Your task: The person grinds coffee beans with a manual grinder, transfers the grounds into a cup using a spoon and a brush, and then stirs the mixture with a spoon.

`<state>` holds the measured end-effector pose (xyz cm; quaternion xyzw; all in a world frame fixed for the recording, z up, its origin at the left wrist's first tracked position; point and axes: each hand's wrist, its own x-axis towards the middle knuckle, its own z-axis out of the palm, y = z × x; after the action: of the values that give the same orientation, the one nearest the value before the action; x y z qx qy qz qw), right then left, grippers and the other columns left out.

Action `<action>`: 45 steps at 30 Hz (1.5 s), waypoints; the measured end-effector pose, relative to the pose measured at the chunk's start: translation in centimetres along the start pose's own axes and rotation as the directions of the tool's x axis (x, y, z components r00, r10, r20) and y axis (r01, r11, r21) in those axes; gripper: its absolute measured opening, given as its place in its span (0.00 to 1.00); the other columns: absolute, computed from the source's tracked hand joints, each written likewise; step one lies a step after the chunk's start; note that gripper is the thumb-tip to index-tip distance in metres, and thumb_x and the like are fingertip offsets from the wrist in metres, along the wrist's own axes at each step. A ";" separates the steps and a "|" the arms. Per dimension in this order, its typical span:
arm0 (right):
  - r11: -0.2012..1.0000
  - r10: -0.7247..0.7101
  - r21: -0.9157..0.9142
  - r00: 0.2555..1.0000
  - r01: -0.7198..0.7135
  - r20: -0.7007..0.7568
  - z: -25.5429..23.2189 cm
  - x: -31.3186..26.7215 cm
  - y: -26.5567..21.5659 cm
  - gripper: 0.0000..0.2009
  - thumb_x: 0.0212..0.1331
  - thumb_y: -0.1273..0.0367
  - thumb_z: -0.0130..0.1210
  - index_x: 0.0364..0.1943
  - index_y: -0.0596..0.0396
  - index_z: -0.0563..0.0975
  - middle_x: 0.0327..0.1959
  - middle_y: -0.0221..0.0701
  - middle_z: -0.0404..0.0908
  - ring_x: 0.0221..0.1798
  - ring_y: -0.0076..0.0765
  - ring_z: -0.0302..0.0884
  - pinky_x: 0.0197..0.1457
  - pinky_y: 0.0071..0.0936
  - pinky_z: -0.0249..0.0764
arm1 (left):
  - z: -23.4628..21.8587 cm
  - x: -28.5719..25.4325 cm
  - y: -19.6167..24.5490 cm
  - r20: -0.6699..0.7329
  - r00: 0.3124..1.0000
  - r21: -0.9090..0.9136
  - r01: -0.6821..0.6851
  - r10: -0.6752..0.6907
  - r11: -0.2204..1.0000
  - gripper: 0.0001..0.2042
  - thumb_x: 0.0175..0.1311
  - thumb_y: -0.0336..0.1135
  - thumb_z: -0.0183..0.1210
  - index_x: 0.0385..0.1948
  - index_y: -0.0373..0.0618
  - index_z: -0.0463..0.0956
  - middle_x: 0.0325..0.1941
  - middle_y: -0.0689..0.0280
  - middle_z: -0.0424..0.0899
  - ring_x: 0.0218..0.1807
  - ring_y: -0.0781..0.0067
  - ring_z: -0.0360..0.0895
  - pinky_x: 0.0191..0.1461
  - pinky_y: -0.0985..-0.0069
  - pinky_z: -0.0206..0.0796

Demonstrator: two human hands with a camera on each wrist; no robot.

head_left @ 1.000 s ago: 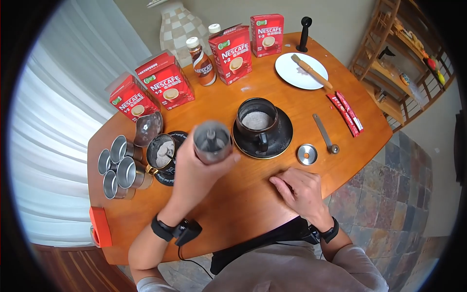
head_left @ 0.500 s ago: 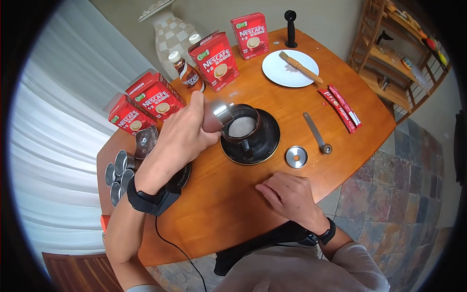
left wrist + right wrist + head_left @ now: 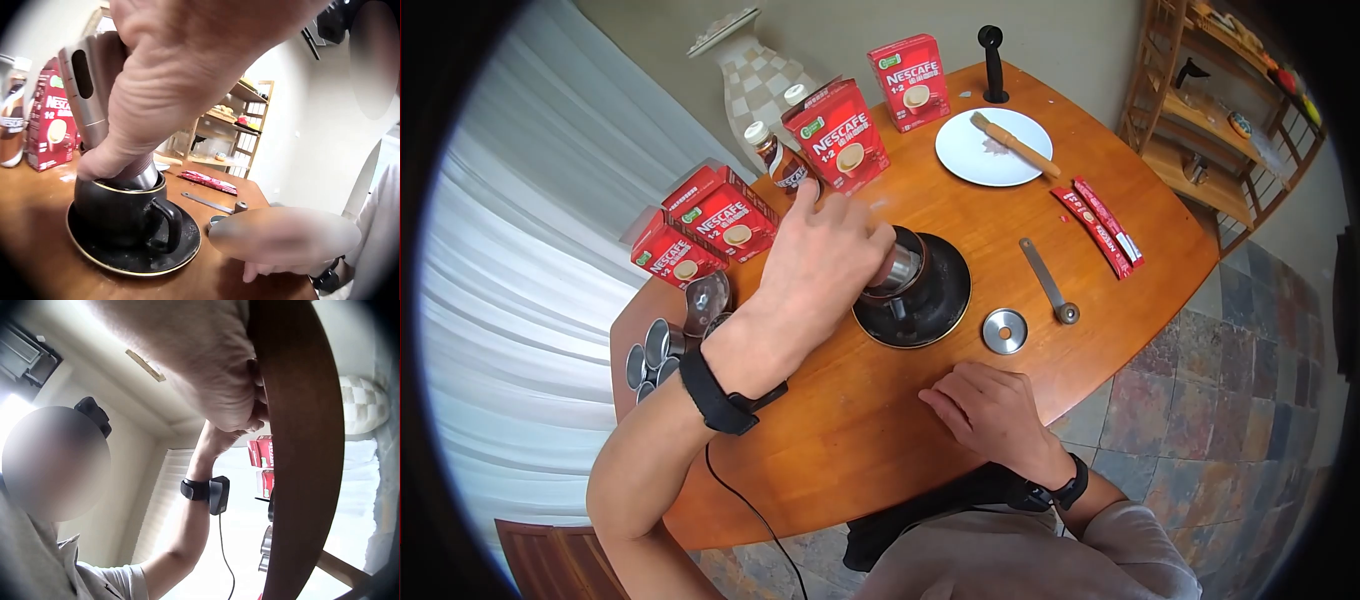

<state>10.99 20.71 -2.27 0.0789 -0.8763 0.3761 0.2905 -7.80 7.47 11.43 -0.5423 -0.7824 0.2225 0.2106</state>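
Observation:
My left hand (image 3: 825,255) grips a metal manual coffee grinder (image 3: 94,94), tipped with its steel end down inside a black cup (image 3: 115,212). The cup has a gold line at its rim and stands on a black saucer (image 3: 955,290). From the head view, the hand and grinder cover most of the cup's mouth, so its contents are hidden. My right hand (image 3: 990,415) rests at the table's near edge with loosely curled fingers and holds nothing. Beyond it lie a round metal lid (image 3: 1005,331) and a crank handle (image 3: 1048,280).
Red Nescafe boxes (image 3: 840,140) and bottles (image 3: 780,160) line the far left side. A white plate (image 3: 970,165) bears a wooden-handled brush (image 3: 1015,145). Red sachets (image 3: 1105,230) lie at right. Metal cups (image 3: 662,345) and a clear bowl (image 3: 707,300) are near my left forearm.
My left hand has carried the grinder rightward from beside the cup and turned it over into the cup's mouth. My right hand has stayed resting at the table edge.

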 end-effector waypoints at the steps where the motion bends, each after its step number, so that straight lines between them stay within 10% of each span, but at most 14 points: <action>1: 1.000 -0.001 0.001 1.000 0.001 0.000 0.0 0.0 0.0 0.10 0.60 0.68 0.70 0.28 0.54 0.80 0.25 0.32 0.77 0.26 0.42 0.79 0.27 0.38 0.72 | -0.3 0.2 0.1 0.005 1.000 0.036 -0.022 0.022 0.999 0.17 0.52 0.31 0.67 0.46 0.51 0.81 0.37 0.67 0.81 0.49 0.65 0.81 0.70 0.55 0.63; 30: 0.998 -0.023 0.053 0.996 0.027 -0.081 -5.1 7.8 -1.0 0.09 0.58 0.71 0.70 0.38 0.56 0.81 0.32 0.36 0.81 0.35 0.45 0.80 0.37 0.39 0.75 | -0.2 0.4 -0.1 -0.064 0.986 0.204 -0.140 0.156 0.969 0.07 0.62 0.35 0.62 0.39 0.53 0.86 0.37 0.69 0.85 0.48 0.67 0.81 0.79 0.52 0.54; 40: 0.997 -0.082 0.008 0.962 0.083 0.262 -1.2 15.9 3.4 0.24 0.47 0.63 0.77 0.46 0.59 0.78 0.44 0.44 0.84 0.53 0.57 0.78 0.55 0.47 0.73 | -0.7 0.9 -0.8 -0.032 0.981 0.277 -0.175 0.191 0.945 0.09 0.63 0.37 0.62 0.40 0.45 0.84 0.33 0.72 0.85 0.45 0.69 0.83 0.77 0.55 0.56; 43: 0.967 0.051 0.200 0.892 -0.156 0.449 -1.8 17.0 2.7 0.27 0.45 0.63 0.78 0.48 0.60 0.78 0.44 0.45 0.85 0.53 0.59 0.78 0.56 0.47 0.74 | -0.5 0.5 -1.2 -0.039 0.984 0.254 -0.161 0.176 0.954 0.10 0.64 0.37 0.61 0.43 0.44 0.80 0.31 0.72 0.84 0.42 0.70 0.84 0.77 0.55 0.55; 45: 0.973 -0.033 0.228 0.948 -0.042 0.315 -0.8 16.6 3.1 0.26 0.45 0.63 0.78 0.46 0.61 0.79 0.43 0.46 0.86 0.52 0.59 0.79 0.56 0.47 0.74 | -0.4 0.4 -1.4 -0.057 0.982 0.257 -0.158 0.178 0.953 0.10 0.65 0.37 0.61 0.43 0.44 0.79 0.31 0.72 0.83 0.41 0.69 0.84 0.77 0.54 0.55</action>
<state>-3.37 24.77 5.68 0.1698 -0.8617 0.4590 0.1339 -8.73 7.43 12.55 -0.5843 -0.6897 0.3154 0.2889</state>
